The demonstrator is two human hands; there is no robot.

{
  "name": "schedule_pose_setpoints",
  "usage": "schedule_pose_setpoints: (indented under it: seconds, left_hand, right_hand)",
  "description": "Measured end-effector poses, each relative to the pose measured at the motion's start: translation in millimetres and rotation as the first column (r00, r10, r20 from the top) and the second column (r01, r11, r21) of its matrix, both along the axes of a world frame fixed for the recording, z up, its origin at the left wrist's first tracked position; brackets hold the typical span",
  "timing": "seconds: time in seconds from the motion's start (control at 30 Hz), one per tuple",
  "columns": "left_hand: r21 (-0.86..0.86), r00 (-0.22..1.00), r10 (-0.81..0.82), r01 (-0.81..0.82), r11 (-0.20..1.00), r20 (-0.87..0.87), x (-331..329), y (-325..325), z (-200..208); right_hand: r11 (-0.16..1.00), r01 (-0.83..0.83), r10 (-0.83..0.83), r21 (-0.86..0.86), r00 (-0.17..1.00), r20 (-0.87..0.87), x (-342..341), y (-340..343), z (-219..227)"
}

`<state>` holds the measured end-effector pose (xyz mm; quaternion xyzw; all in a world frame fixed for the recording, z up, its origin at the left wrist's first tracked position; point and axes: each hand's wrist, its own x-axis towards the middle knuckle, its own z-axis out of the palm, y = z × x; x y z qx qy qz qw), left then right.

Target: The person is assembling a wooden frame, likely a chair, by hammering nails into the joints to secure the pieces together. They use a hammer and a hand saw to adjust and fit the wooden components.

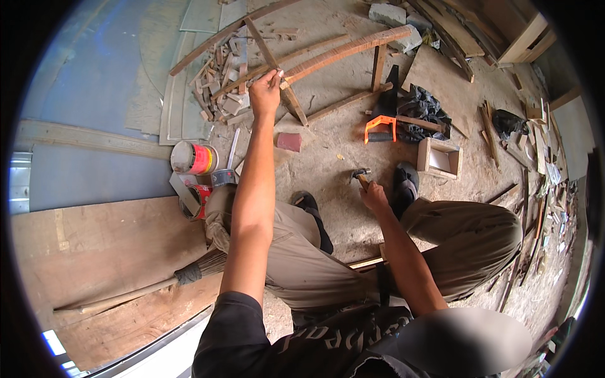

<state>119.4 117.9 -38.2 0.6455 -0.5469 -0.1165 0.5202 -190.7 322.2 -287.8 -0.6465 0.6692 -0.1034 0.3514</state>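
My left arm reaches far forward, and my left hand (pixel 265 93) is closed at the near corner of a wooden frame (pixel 343 52), its fingers against the joint of a rail and a crosspiece. A small pale spot shows at the fingertips, too small to name. My right hand (pixel 376 196) grips the wooden handle of a claw hammer (pixel 360 172). The hammer is held low between my feet, its metal head pointing away from me, apart from the frame. A dark red, roughly square piece (pixel 289 142) lies on the floor between the hammer and the frame.
An orange-handled saw (pixel 380 129) rests by black plastic (pixel 423 108) and a small wooden box (pixel 440 158). Paint cans (pixel 192 157) stand left, near a broom (pixel 145 288) on plywood (pixel 101 252). Wood offcuts (pixel 224 82) lie piled behind my left hand; scrap wood lines the right.
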Motion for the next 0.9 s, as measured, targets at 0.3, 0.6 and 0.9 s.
schedule_pose_setpoints:
  seconds: [0.3,0.6,0.9]
  left_hand:
    - [-0.079,0.984,-0.008,0.023,0.997,0.176,8,-4,-12]
    - [-0.132,0.990,0.016,0.002,0.991,0.137,7,-6,-27]
    - [-0.280,0.962,0.067,0.010,0.960,0.264,-2,0,-23]
  right_hand:
    - [0.996,0.017,0.017,-0.090,0.930,0.367,46,-46,109]
    - [0.996,0.029,-0.078,0.087,0.772,0.631,85,-59,220]
    - [0.968,0.083,0.089,-0.237,0.770,0.632,103,-89,306]
